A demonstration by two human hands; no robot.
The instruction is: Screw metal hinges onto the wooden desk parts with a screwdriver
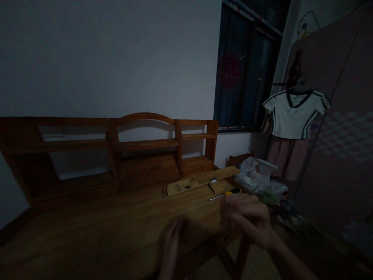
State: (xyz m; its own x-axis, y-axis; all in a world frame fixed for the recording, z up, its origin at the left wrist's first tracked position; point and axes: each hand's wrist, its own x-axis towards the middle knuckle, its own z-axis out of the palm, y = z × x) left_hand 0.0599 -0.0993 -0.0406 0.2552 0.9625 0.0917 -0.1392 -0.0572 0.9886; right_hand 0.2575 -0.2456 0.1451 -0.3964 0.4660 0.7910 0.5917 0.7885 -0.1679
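Left hand: your left hand (171,247) is at the near edge, blurred; whether its fingers are apart or clamped cannot be told.
Right hand: your right hand (249,217) is near right, fingers curled; whether it grips anything cannot be told.
Screwdriver: the screwdriver (230,192) lies on the desk (101,227), just beyond your right hand, shaft pointing left.
Plank: the plank (205,182) lies farther back, bearing a metal fitting (213,180).
Wooden bars: dark bars (241,254) show below your right hand.
Far right: plastic bags (255,173).
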